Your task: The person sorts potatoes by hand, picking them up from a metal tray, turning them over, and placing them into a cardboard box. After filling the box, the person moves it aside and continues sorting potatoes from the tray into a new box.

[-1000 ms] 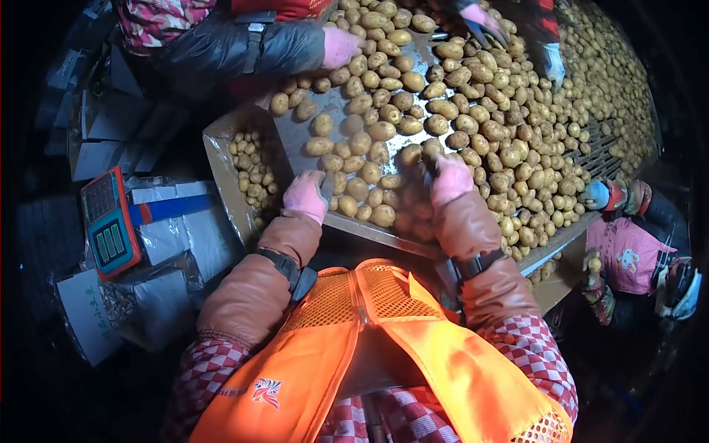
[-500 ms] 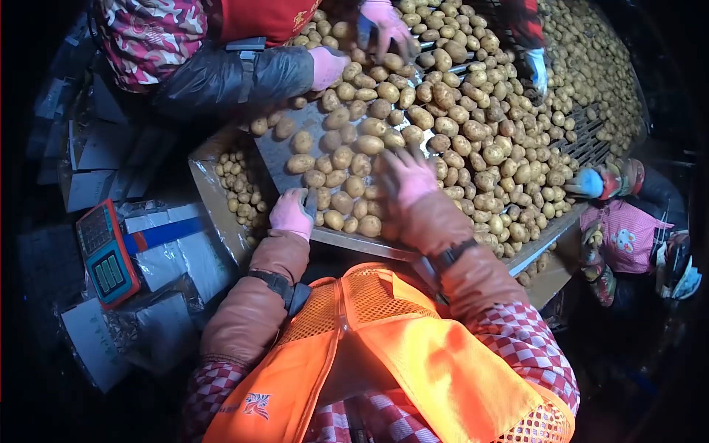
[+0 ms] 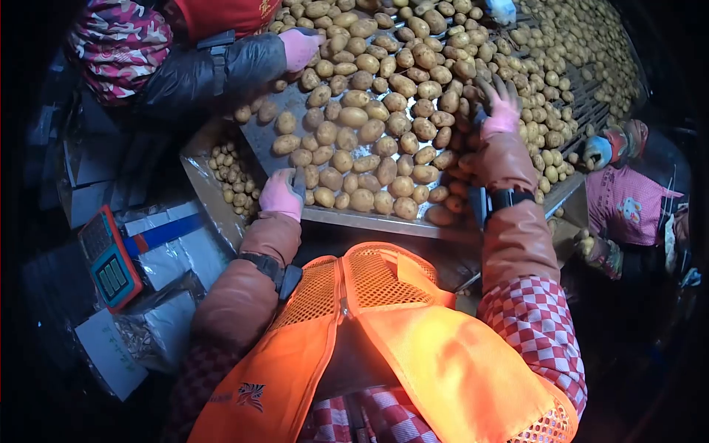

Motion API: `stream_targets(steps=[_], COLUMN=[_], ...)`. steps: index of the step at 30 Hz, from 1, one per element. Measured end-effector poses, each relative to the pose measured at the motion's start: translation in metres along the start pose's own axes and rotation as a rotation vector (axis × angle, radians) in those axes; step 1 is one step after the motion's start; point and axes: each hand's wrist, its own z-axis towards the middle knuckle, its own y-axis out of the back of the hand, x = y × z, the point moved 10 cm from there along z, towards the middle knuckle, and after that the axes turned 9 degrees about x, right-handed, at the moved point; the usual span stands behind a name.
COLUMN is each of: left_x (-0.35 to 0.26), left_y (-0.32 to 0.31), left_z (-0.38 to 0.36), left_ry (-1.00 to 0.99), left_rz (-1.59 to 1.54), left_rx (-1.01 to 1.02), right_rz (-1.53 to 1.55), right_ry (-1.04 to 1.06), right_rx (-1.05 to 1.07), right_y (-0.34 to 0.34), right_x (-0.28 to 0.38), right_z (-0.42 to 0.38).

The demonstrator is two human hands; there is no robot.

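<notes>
Many potatoes (image 3: pixel 353 117) lie spread over a metal tray (image 3: pixel 260 142) and heap up thickly to the right. My left hand (image 3: pixel 283 193), in a pink glove with grey fingertips, rests at the tray's lower left edge beside the nearest potatoes; its fingers look pressed together, and whether they hold anything is hidden. My right hand (image 3: pixel 501 107), gloved the same way, reaches onto the heap on the right with its fingers apart, touching potatoes and holding none that I can see.
A cardboard box (image 3: pixel 198 171) with small potatoes stands left of the tray. Beyond it are a scale (image 3: pixel 111 258) and wrapped packs (image 3: pixel 166 262). A co-worker's pink-gloved hand (image 3: pixel 299 49) is at the top; another co-worker's blue glove (image 3: pixel 597 151) is at the right.
My right hand has moved right and away from me, from the tray onto the heap. More potatoes cover the tray's right part. The upper co-worker's hand has shifted left and up.
</notes>
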Motion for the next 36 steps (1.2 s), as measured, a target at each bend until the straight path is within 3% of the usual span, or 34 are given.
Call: stream_targets(steps=[1,2,4,5,8,11,13,16,18,20,21,26,27,30,34,35,36], left_x=[-0.001,-0.002,-0.01,-0.011,-0.009,-0.009,-0.007,-0.012,-0.012,-0.009,-0.009,-0.013,-0.014,-0.01,-0.065,-0.071,-0.117], left_y=[0.001,0.002,0.009,0.007,0.006,0.005,0.005,0.012,0.013,0.012,0.01,0.002,0.001,0.004,0.045,0.023,0.038], left_z=[0.0,0.0,-0.003,-0.004,-0.001,-0.001,-0.002,-0.003,-0.005,-0.005,-0.004,-0.002,-0.005,-0.005,-0.029,-0.023,-0.038], left_ry=[-0.003,0.002,0.02,0.01,-0.013,-0.028,-0.005,-0.018,-0.014,-0.015,-0.018,-0.04,-0.071,-0.118,-0.37,-0.541,-0.686], left_rz=[-0.004,0.003,0.014,0.016,0.015,-0.007,-0.012,-0.038,-0.047,-0.06,-0.066,-0.047,-0.042,-0.152,0.028,-0.029,-0.145], left_rx=[-0.007,-0.003,0.004,0.002,0.0,-0.013,0.001,-0.005,-0.012,-0.01,-0.007,0.06,0.052,0.038,-0.145,-0.101,-0.059], right_rz=[0.101,0.512,0.91,0.915,0.274,0.093,0.064,0.298,0.551,1.199,1.421,1.619,1.809,1.668,1.681,1.72,1.748], right_ry=[-0.02,-0.281,-0.326,-0.456,-0.206,-0.123,-0.081,-0.181,-0.424,-0.458,-0.603,-0.812,-0.637,-0.908,-0.841,-0.894,-0.96], right_rx=[-0.116,0.046,0.202,0.505,0.97,0.944,0.96,0.874,0.793,0.619,0.571,0.288,0.504,0.178,0.152,0.196,0.147], right_y=[0.023,0.009,-0.017,-0.051,-0.054,-0.098,-0.09,-0.083,-0.092,-0.098,-0.091,-0.063,-0.051,-0.038,-0.051,-0.057,-0.059], right_x=[0.003,-0.011,0.032,0.049,0.139,0.145,0.146,0.13,0.102,0.08,0.073,0.024,0.039,0.016,-0.003,-0.008,-0.01], right_z=[-0.005,-0.019,-0.064,-0.091,-0.104,-0.097,-0.094,-0.087,-0.1,-0.118,-0.137,-0.196,-0.187,-0.214,-0.228,-0.238,-0.245])
